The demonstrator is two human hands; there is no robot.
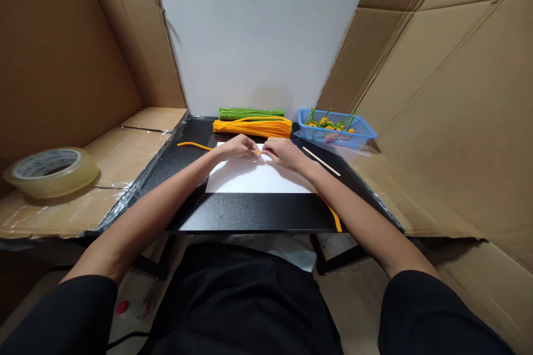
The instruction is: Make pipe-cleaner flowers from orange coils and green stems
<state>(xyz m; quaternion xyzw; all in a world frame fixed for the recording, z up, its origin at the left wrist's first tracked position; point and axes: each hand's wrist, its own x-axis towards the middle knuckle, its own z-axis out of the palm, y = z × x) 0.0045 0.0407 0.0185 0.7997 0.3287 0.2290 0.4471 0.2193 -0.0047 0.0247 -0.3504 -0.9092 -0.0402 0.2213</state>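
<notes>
My left hand (240,147) and my right hand (283,152) meet over a white sheet (260,180) on the black table. Both have their fingers pinched on an orange pipe cleaner (193,145); a short piece of it shows between the fingertips. One orange length sticks out to the left of my left hand. Another orange strip (334,217) comes out from under my right forearm and reaches the table's front edge. Whether these are one piece is hidden by my hands.
Behind my hands lie an orange bundle (252,127) and a green bundle (251,114). A blue basket (337,136) with green and orange pieces stands back right, near a thin stick (321,161). A tape roll (52,171) lies on cardboard at the left.
</notes>
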